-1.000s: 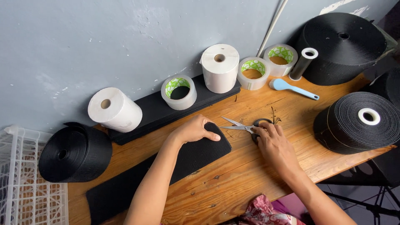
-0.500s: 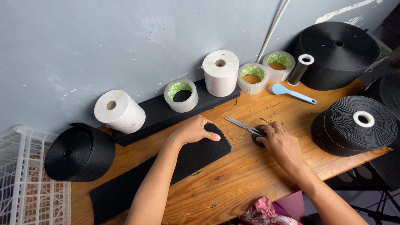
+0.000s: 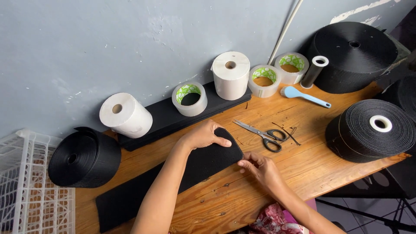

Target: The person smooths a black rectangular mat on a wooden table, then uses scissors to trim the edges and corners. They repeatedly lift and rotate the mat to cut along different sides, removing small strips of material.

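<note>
A long black fabric strip lies across the wooden table, its rounded end toward the middle. My left hand presses flat on that rounded end. My right hand pinches the strip's near edge just below the rounded tip. A pair of black-handled scissors rests on the table beside it, shut, free of both hands. Thin black trimmings lie next to the scissor handles.
Along the grey wall stand two white paper rolls, three clear tape rolls, a blue plastic tool and a flat black slab. Big black webbing rolls sit at left and right. A white crate stands far left.
My right hand has let go of the scissors, left them on the table, and moved left to the strip's rounded end. My left hand stays on the strip.
</note>
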